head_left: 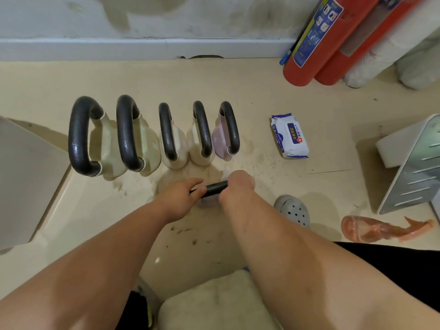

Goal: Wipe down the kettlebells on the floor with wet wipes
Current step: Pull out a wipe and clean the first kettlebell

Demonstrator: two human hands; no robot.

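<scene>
Several kettlebells with black handles stand in a row on the floor: two large cream ones [104, 144] at the left, two smaller cream ones [173, 146], and a small pink one [222, 141] at the right end. Nearer to me is another small kettlebell whose black handle [215, 188] shows between my hands, its pinkish body mostly hidden beneath them. My left hand [181, 198] grips the handle's left end. My right hand [238, 186] grips its right end. No wipe is visible in either hand. A white and blue pack of wet wipes [289, 135] lies to the right of the row.
Two red fire extinguishers [319, 44] lean at the back right by the wall. A grey metal stand [414, 167] sits at the right, an orange spray bottle [381, 231] lies near it, and a grey clog [294, 210] is by my right arm. A cream cushion [214, 306] lies below.
</scene>
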